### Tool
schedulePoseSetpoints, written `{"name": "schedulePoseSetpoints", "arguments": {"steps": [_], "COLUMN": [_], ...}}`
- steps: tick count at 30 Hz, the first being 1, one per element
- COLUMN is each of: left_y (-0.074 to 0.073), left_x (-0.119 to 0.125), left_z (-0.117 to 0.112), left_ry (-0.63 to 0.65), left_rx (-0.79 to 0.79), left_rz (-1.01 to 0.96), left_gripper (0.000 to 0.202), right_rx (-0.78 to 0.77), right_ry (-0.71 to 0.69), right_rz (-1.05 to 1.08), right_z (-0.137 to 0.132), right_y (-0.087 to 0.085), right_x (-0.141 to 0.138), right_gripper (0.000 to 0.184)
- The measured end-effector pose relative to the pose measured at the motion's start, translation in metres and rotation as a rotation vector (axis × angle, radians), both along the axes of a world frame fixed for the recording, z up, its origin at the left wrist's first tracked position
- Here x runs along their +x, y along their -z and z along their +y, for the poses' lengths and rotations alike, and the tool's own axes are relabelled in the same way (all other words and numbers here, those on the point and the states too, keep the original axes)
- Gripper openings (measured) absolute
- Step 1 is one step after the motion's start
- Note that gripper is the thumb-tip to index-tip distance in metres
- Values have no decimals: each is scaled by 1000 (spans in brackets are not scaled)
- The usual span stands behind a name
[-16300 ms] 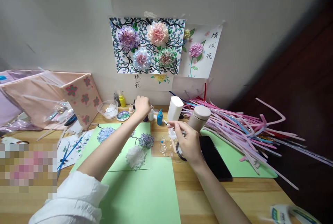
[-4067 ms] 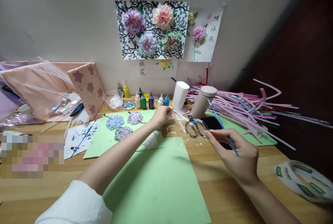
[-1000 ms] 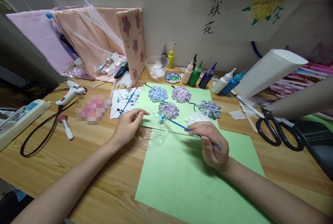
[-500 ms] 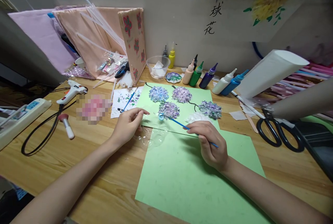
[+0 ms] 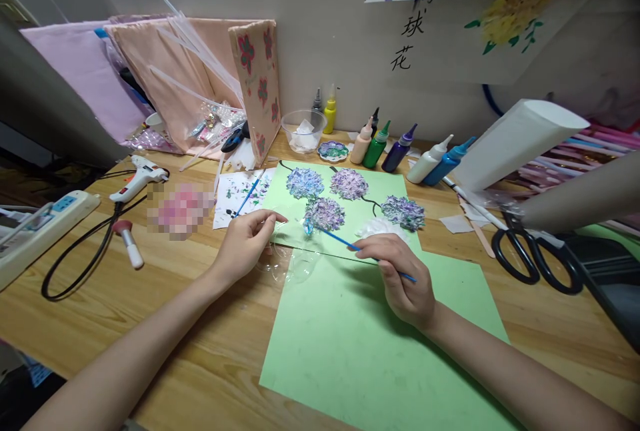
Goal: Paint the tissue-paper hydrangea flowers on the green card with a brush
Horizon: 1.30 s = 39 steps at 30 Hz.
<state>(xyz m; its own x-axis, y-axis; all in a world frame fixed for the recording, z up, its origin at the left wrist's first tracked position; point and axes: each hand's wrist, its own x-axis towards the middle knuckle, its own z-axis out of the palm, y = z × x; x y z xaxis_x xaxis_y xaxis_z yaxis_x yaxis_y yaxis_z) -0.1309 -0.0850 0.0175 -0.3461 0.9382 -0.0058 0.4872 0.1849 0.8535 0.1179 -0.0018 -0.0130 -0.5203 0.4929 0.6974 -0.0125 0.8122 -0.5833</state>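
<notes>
A blue-handled paintbrush point(image 5: 340, 239) is pinched in my right hand point(image 5: 400, 274), slanting down to the left. Its tip reaches a dab of blue paint point(image 5: 309, 226) on a clear plastic palette point(image 5: 300, 269). My left hand point(image 5: 247, 237) grips the palette's left edge between thumb and fingers. Beneath the palette lies part of a green sheet point(image 5: 360, 217) bearing several textured flower heads in blue, lilac and purple, among them a purple one point(image 5: 326, 213). A white textured mound point(image 5: 380, 228) sits by my right fingers. A larger green sheet point(image 5: 370, 337) lies nearer me.
Paint bottles, including a green one point(image 5: 377, 147), stand along the wall. A second brush point(image 5: 250, 192) rests on paint-spotted paper. Scissors point(image 5: 535, 257) lie at right; a hot glue gun point(image 5: 137, 177), its cable and a power strip point(image 5: 50, 231) at left. A clear bowl point(image 5: 303, 129) stands at the back.
The blue paint at the brush tip has gone from a round swirl to a narrower streak. My right hand has shifted very slightly; my left hand stays in place.
</notes>
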Motion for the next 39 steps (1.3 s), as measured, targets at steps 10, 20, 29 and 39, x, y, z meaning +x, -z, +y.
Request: {"name": "schedulePoseSetpoints", "arguments": {"steps": [10, 20, 29, 39], "left_y": [0, 2, -1, -1], "left_x": [0, 0, 0, -1], "left_z": [1, 1, 0, -1], "left_ry": [-3, 6, 4, -14], "left_rx": [-8, -5, -14, -18], "left_rz": [0, -6, 18, 10], "left_gripper": [34, 34, 33, 33], "right_rx": [4, 1, -86, -123], "right_ry": [-55, -47, -32, -62], "right_rz": [-9, -9, -12, -10], "right_z": [1, 1, 1, 2], "right_y": [2, 2, 4, 4], "right_x": [1, 1, 1, 0], "right_gripper": [26, 26, 25, 25]}}
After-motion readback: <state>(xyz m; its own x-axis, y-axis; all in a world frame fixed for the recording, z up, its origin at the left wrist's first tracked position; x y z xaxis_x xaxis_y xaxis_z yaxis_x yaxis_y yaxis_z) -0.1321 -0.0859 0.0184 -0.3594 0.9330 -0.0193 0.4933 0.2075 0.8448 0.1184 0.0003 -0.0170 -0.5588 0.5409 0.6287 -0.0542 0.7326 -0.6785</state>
